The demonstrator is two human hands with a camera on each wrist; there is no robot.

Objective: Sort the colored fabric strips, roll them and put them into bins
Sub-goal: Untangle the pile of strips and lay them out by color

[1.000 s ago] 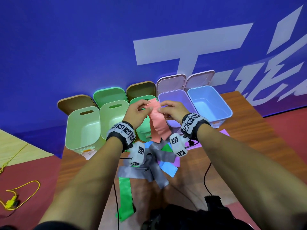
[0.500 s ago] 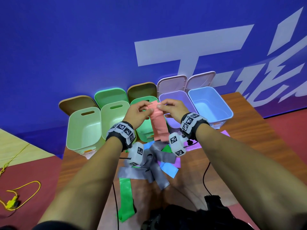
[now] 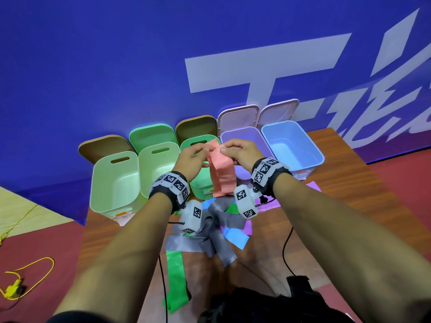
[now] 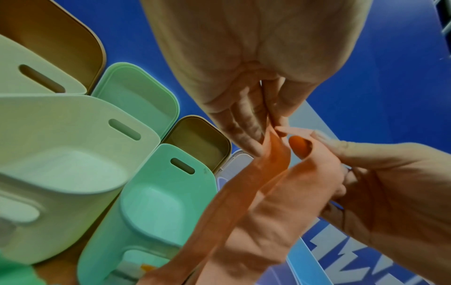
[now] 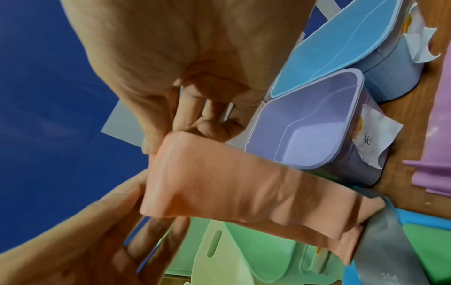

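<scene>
A salmon-pink fabric strip (image 3: pixel 221 170) hangs folded from both hands above the bins. My left hand (image 3: pixel 194 157) pinches its top left edge, my right hand (image 3: pixel 235 151) pinches the top right. In the left wrist view the pink strip (image 4: pixel 244 217) drapes down from the left fingertips (image 4: pixel 253 146). In the right wrist view the strip (image 5: pixel 231 190) is folded over, the right hand's thumb at its top corner. Grey strips (image 3: pixel 217 229), a green strip (image 3: pixel 176 283), a blue strip (image 3: pixel 235 236) and purple strips (image 3: pixel 268 203) lie heaped on the wooden table (image 3: pixel 349 194).
Five open bins stand in a row by the blue wall: pale green (image 3: pixel 112 183), light green (image 3: pixel 156 169), mint (image 3: pixel 200 183), lilac (image 3: pixel 254 141), blue (image 3: pixel 291 145). Their lids lean behind them. Black cables (image 3: pixel 285 250) cross the table. A yellow cord (image 3: pixel 28 276) lies on the floor at left.
The hanging pink strip has shortened and folded narrower as both hands worked at its top edge; the hands stay close together above the mint and lilac bins.
</scene>
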